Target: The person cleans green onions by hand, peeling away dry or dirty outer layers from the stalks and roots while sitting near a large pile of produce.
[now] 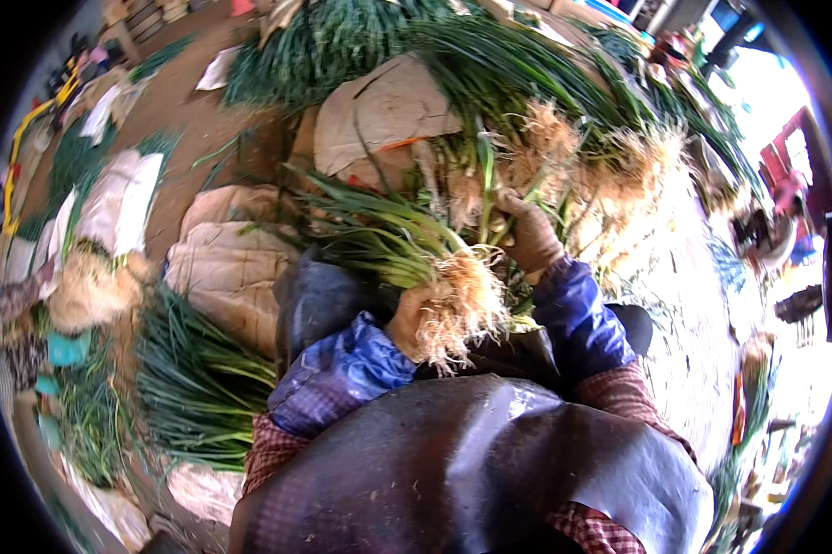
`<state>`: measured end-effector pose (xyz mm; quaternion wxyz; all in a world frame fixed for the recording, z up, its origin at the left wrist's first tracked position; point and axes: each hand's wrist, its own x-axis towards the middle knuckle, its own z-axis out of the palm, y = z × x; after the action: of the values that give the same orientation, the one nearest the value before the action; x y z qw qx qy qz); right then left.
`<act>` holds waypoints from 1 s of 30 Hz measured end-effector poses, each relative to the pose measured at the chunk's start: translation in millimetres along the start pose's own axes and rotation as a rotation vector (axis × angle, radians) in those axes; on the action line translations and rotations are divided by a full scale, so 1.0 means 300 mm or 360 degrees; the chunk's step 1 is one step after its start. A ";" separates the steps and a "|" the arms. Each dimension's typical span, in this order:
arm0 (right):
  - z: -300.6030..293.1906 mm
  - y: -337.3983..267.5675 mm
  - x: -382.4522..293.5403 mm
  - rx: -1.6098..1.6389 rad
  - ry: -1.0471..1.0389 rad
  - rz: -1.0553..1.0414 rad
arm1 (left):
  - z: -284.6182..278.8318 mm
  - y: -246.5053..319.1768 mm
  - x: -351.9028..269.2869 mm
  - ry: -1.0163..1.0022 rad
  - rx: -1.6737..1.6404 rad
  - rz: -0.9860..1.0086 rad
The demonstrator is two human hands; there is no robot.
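Observation:
A bunch of green onions (416, 256) lies across the lap, its pale tangled roots pointing right and its green leaves to the left. My left hand (410, 322) is closed round the root end of this bunch, partly hidden by the roots. My right hand, in a brown glove (530, 232), is beside the bunch's upper right, its fingers closed on a green onion stalk (486, 183). Just beyond it are more green onions (519, 62), with bushy roots (623, 187) facing me. A dark apron (416, 464) covers the body.
Folded tan sacks (232, 260) lie at the left, with a pile of green leaves (194, 388) below them. A beige cloth (388, 111) lies ahead. Another person's hand (25, 298) is at the far left near a rooted bunch (97, 287). A person (769, 235) is at the far right.

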<state>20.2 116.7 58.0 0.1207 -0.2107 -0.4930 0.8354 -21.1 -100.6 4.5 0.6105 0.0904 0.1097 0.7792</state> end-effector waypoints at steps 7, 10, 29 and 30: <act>-0.032 -0.020 -0.086 0.0077 -0.0256 0.0026 | 0.024 -0.003 0.008 -0.0026 -0.0091 0.0082; -0.072 -0.010 -0.144 -0.0423 -0.0459 -0.0054 | 0.009 -0.013 -0.002 0.0007 -0.0148 0.0101; -0.390 0.099 -0.290 -0.3545 -0.0907 0.0600 | 0.036 0.015 0.010 -0.0015 -0.0219 0.0154; -0.409 0.046 -0.289 -0.3476 -0.0779 0.0662 | -0.004 0.016 0.015 -0.0063 -0.0166 0.0128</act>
<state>154.6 169.4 14.0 -0.3678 -0.1121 -0.9229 -0.0181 -27.0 -97.3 4.9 0.5845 0.0782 0.0530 0.8059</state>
